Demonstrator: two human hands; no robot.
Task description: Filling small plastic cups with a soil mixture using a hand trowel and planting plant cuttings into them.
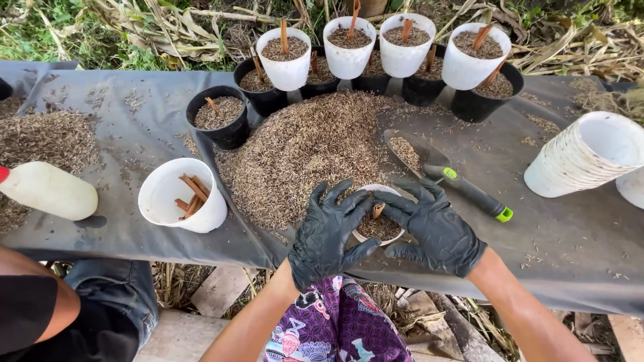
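Grip of both gloved hands open, left hand [329, 231] and right hand [433, 228] flat over husk-filled white pot [380, 228], green-handled trowel [446, 173] beside

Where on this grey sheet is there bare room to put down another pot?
Bare sheet lies right of the trowel, below the stacked white cups. A smaller patch sits between the white bottle and the cup of sticks. The middle is crowded: husk pile, filled pots.

A grey sheet covers the surface [134, 228]. On it lie a husk heap [308, 147], filled pots [221, 117], a trowel [446, 173], stacked white cups [583, 157] and a plastic bottle [47, 191].
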